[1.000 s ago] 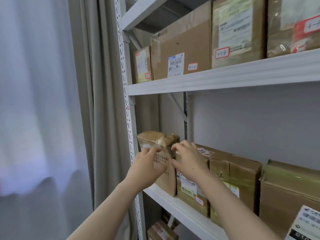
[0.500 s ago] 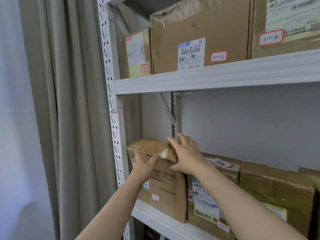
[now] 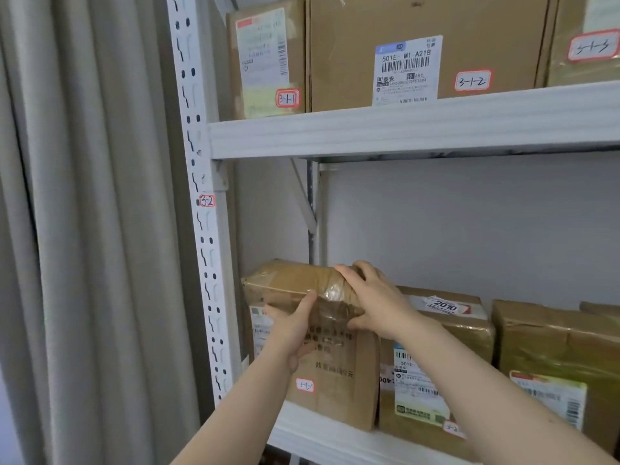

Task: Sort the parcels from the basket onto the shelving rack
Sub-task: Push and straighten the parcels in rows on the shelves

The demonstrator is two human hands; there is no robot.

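1. Right hand (image 3: 379, 303) has changed its hold since half a second ago. It lay flat on top of the taped parcel (image 3: 335, 380) then; now its fingers curl over the top right corner, thumb on the front face, grasping it.
2. Location: the taped parcel stands upright at the left end of the lower shelf (image 3: 318, 437) of the shelving rack (image 3: 198, 196), touching its neighbour.
3. Count, lower shelf: four parcels, namely the taped parcel, the neighbour (image 3: 453, 330), a third box (image 3: 553, 347) and a corner (image 3: 600, 307) at the frame edge.
4. Count, upper shelf (image 3: 402, 129): three boxes, with stickers 3-1-1, 3-1-2 and 3-1-3.
5. Left hand (image 3: 288, 327): released, pressed against the taped parcel's front face, thumb raised along it.
6. Obscured: the taped parcel's sticker is too small to read, and most left fingers are hidden behind the hand. The upper boxes are cut off at the top. A curtain (image 3: 84, 229) fills the left side.
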